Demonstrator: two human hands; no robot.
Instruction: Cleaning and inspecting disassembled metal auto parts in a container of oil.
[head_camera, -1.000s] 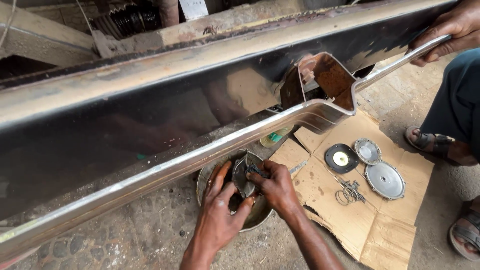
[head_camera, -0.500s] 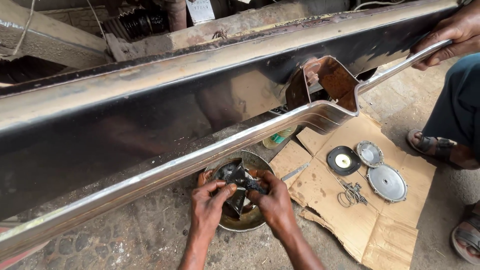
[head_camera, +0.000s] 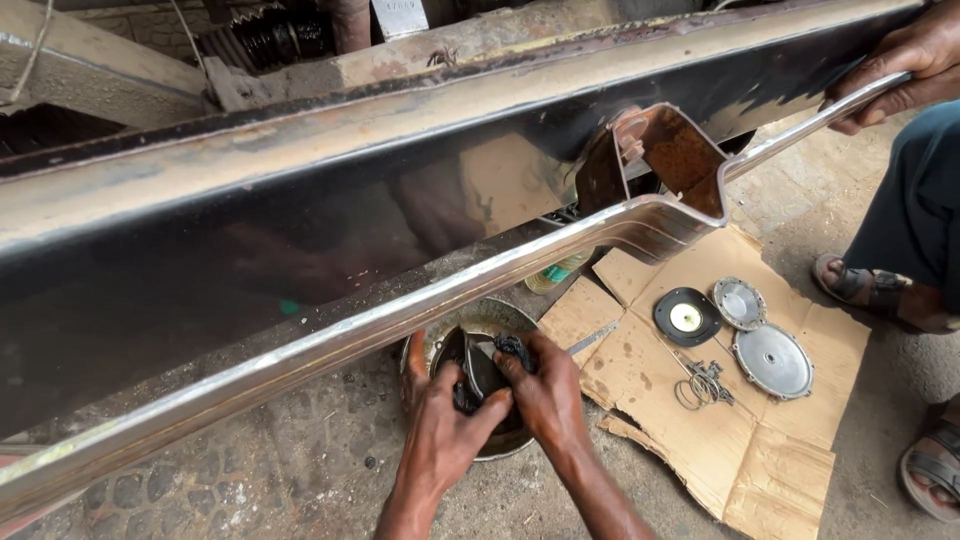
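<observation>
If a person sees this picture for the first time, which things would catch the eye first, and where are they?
The long shiny chrome metal beam crosses the whole view from lower left to upper right, where another person's hand grips its end. Below it, the left hand and right hand hold a dark metal part over a round metal bowl. To the right, round grey metal discs lie on torn brown cardboard.

A roadside vehicle repair workshop is shown. A chrome bumper (head_camera: 480, 270) is held over stone paving (head_camera: 200, 490). Metal discs (head_camera: 772, 360) are laid on cardboard (head_camera: 760, 460).
</observation>
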